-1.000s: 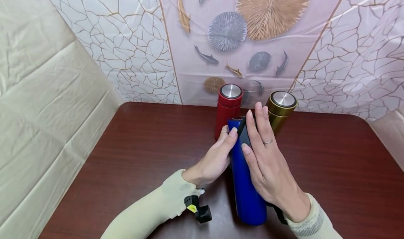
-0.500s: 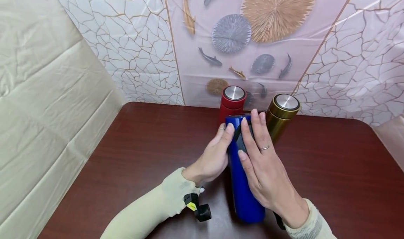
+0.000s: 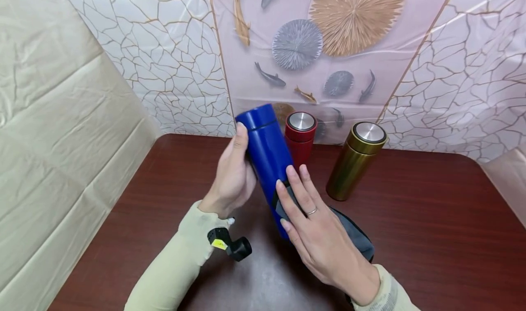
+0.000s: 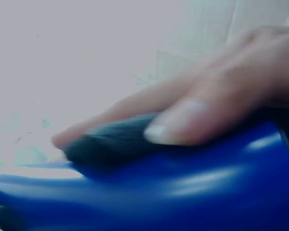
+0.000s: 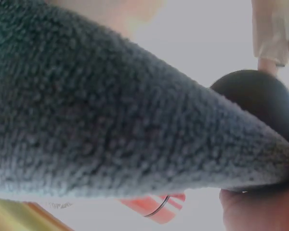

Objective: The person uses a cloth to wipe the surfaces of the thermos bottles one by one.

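Note:
A blue flask (image 3: pixel 267 151) is tilted in the head view, its lid end up and to the left. My left hand (image 3: pixel 232 178) grips it near the lid, thumb along its side. Lower on the flask, my right hand (image 3: pixel 324 242) presses a dark grey cloth (image 3: pixel 355 240) against its side with straight fingers. Close up in the left wrist view, the cloth (image 4: pixel 113 144) lies between the right hand (image 4: pixel 221 101) and the blue surface (image 4: pixel 207 192). The cloth's fuzzy weave (image 5: pixel 111 115) fills much of the right wrist view.
Behind the hands, a red flask (image 3: pixel 300 142) stands partly hidden by the blue one. To its right stands a gold flask (image 3: pixel 353 165) with a silver-topped lid. The brown table (image 3: pixel 431 219) meets a patterned backdrop (image 3: pixel 296 87) at the back and a beige cloth wall (image 3: pixel 61 119) at left.
The blue flask has swung its lid end left and up with the left hand. The right hand and cloth have moved down and left, exposing the upper part of the flask.

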`<state>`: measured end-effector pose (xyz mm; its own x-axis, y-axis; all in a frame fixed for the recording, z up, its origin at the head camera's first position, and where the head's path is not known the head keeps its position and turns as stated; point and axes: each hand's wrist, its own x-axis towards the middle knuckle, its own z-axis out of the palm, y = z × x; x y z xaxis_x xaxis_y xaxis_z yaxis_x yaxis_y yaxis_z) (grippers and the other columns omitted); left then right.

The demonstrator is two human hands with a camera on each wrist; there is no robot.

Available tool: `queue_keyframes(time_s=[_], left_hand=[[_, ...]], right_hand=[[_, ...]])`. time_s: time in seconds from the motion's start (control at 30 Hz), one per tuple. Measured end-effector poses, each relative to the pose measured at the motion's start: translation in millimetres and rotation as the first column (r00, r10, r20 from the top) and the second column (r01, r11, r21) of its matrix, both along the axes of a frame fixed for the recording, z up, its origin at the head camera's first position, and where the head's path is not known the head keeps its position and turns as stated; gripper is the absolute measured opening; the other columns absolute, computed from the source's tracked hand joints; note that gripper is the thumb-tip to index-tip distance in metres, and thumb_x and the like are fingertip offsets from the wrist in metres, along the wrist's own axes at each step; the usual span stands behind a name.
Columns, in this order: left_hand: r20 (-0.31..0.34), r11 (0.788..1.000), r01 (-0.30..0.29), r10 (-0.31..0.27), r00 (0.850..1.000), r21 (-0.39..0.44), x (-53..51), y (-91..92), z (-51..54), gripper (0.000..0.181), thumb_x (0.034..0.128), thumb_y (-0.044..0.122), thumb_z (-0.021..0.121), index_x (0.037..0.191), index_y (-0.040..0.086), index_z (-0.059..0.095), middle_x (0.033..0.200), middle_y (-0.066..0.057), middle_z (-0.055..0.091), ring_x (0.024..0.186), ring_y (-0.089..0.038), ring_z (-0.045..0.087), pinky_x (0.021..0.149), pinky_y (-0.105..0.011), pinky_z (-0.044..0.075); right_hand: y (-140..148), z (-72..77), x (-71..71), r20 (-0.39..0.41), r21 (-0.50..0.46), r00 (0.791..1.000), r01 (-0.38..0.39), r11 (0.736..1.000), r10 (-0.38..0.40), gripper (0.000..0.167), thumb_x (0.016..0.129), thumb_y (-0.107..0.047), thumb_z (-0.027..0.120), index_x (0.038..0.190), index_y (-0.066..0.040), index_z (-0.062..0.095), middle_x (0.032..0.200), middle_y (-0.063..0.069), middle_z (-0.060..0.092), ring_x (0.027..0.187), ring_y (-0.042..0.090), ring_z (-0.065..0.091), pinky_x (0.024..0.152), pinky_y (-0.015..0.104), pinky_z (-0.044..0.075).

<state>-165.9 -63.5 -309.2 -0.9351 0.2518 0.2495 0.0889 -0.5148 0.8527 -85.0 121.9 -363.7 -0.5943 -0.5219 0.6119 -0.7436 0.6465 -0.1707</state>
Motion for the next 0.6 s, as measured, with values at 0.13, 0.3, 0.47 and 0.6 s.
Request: queue_keyframes(time_s=[0.13, 0.3, 0.47, 0.6], left_hand=[[-0.017, 0.997, -0.063, 0.064, 0.998, 0.034, -5.0, -13.0, 7.8, 0.056, 0.1105, 0.048, 0.024, 0.147, 0.009, 0.042, 0.123, -0.006, 0.057, 0.112, -0.021, 0.056, 0.097, -0.037, 0.048], [-0.037, 0.994, -0.097, 0.099, 0.994, 0.045, -8.2, -21.1, 14.6, 0.056, 0.1097, 0.051, 0.023, 0.142, 0.011, 0.044, 0.118, -0.005, 0.057, 0.11, -0.022, 0.056, 0.095, -0.038, 0.049], [-0.028, 0.99, -0.135, 0.136, 0.99, 0.047, -9.0, -24.2, 15.1, 0.055, 0.1098, 0.051, 0.023, 0.141, 0.011, 0.044, 0.116, -0.004, 0.058, 0.108, -0.021, 0.057, 0.094, -0.037, 0.048], [-0.03, 0.992, -0.126, 0.127, 0.991, 0.015, -8.0, -22.9, 12.0, 0.055, 0.1099, 0.051, 0.022, 0.143, 0.012, 0.043, 0.117, -0.005, 0.057, 0.109, -0.022, 0.057, 0.095, -0.038, 0.049]], right_hand=[[-2, -4.2, 1.0, 0.002, 0.052, 1.0, 0.007, 0.999, -0.007, 0.057, 0.112, -0.038, 0.026, 0.159, -0.008, 0.032, 0.17, 0.016, 0.02, 0.158, 0.041, 0.016, 0.127, 0.022, 0.01], [-2, -8.2, 1.2, -0.008, 0.111, 0.999, 0.043, 0.993, -0.043, 0.057, 0.112, -0.04, 0.023, 0.159, -0.01, 0.034, 0.17, 0.014, 0.022, 0.158, 0.039, 0.018, 0.118, 0.035, 0.04], [-4, -11.7, -0.2, -0.027, 0.13, 0.999, 0.045, 0.991, -0.042, 0.056, 0.112, -0.039, 0.024, 0.159, -0.011, 0.034, 0.17, 0.014, 0.023, 0.157, 0.039, 0.019, 0.114, 0.043, 0.046], [-5, -12.5, -0.8, -0.027, 0.13, 0.999, 0.042, 0.991, -0.039, 0.057, 0.112, -0.039, 0.023, 0.16, -0.009, 0.032, 0.17, 0.015, 0.021, 0.158, 0.039, 0.017, 0.127, 0.028, 0.021]])
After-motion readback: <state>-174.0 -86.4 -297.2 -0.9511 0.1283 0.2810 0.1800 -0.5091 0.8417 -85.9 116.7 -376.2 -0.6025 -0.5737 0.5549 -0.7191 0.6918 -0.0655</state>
